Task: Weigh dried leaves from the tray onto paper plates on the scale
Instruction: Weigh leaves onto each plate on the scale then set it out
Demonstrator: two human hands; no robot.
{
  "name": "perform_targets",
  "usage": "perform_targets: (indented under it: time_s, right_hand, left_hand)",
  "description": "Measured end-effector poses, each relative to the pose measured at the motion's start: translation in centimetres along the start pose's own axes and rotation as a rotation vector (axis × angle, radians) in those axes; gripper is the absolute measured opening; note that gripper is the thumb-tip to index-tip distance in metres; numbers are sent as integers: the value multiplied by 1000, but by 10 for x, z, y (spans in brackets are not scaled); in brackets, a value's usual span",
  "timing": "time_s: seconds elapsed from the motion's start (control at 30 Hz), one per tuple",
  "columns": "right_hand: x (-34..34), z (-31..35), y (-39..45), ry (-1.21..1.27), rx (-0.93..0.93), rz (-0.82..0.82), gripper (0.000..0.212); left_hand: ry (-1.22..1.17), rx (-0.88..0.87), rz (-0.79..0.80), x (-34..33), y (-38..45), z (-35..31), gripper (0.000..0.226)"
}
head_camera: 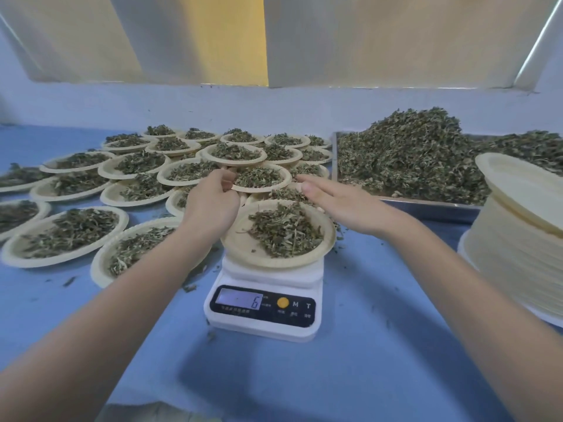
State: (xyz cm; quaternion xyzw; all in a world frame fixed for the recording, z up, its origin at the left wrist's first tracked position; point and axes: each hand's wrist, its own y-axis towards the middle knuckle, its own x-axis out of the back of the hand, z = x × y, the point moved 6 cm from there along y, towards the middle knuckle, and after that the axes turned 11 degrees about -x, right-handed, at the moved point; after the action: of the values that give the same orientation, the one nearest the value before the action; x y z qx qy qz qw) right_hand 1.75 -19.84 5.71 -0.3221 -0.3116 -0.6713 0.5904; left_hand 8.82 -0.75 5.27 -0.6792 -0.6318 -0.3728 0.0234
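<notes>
2 hands: both reach past the scale toward the filled plates behind it.
Left hand (213, 198): fingers curled at the near rim of a round cream paper plate of dried leaves (259, 177) in the cluster; it seems to pinch that rim, likely to shift the plate and make room.
Right hand (330, 200): fingers straight and relaxed, holding nothing, hovering between the weighed plate and the tray, fingertips near the same far plate, probably to steady it or head on for more leaves.
Weighed portion: a pile of green-brown dried leaves (285, 228) lies in a cream paper plate (243, 249) resting on the small white digital kitchen scale (265, 303); the display shows a 6, other digits are not legible.
Source: a rectangular metal tray (432, 208) heaped with the same leaves (408, 159) stands to the right, close enough for scooping.
Spare plates: a tall stack of empty cream paper plates (515, 254) sits at the right edge, within reach for the next weighing.
Finished plates: many overlap in rows at left and behind, saving space.
Surface: a blue table top (274, 376), with scattered leaf crumbs around the scale.
Room: a pale wall behind, with pale and yellow panels above a ledge.
</notes>
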Motion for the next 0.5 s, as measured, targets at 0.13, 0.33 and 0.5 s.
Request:
perform_targets:
  time_s: [0.13,0.33,0.5]
  right_hand:
    - [-2,-4,0,83,-15,-27,54]
    - [-5,-7,2,78,-11,-44,56]
    - [-11,-17,6,128,-51,-47,59]
  left_hand:
    - [11,11,7,0,-1,5,43]
    - [36,14,22,-3,-2,13,43]
    - [-1,47,20,-8,-6,21,39]
